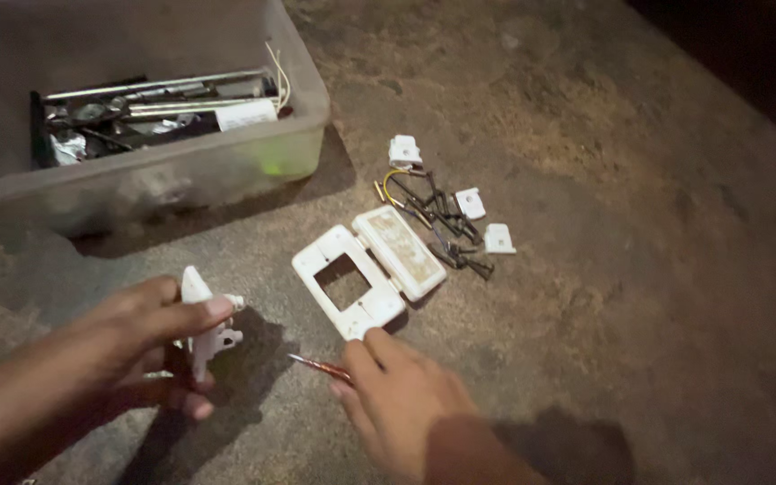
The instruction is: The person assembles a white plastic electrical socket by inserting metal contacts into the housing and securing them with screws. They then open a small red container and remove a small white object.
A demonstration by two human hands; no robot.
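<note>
While the left hand (150, 337) pinches a small white plastic switch part (201, 328), light and probably brittle, the right hand (397, 400) grips a thin red-handled tool (316, 366), fingertips touching the white rectangular switch plate (365, 269) on the concrete floor (604, 296).

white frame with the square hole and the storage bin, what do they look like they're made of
White frame: likely moulded plastic, matte with smooth rounded corners, slightly grimy. Storage bin: translucent, frosted-looking plastic, since the tools inside show dimly through its wall.

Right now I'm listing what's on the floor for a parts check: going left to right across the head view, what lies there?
Left hand holding a white switch part → right hand with a red-handled tool → white cover plate → dark screws and wire → small white piece.
</note>
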